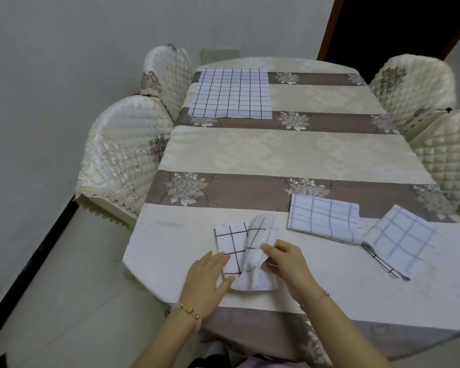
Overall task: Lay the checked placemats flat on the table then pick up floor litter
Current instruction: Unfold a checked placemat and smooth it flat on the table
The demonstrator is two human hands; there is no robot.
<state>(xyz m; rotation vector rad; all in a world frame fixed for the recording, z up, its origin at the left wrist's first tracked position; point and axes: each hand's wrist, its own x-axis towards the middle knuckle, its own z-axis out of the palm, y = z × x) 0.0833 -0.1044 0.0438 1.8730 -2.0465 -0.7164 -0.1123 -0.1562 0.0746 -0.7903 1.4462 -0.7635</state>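
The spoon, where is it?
In the head view, the spoon lies on the table at its near right, along the left edge of the rightmost folded placemat.

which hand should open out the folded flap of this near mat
Right. The right hand pinches the raised fold of the placemat, while the left hand lies flat on its left part, probably pinning it.

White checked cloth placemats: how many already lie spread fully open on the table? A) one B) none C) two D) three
A: only the far placemat lies open; two folded placemats sit near right, and the left hand presses while the right hand pinches a fourth, the half-folded placemat.
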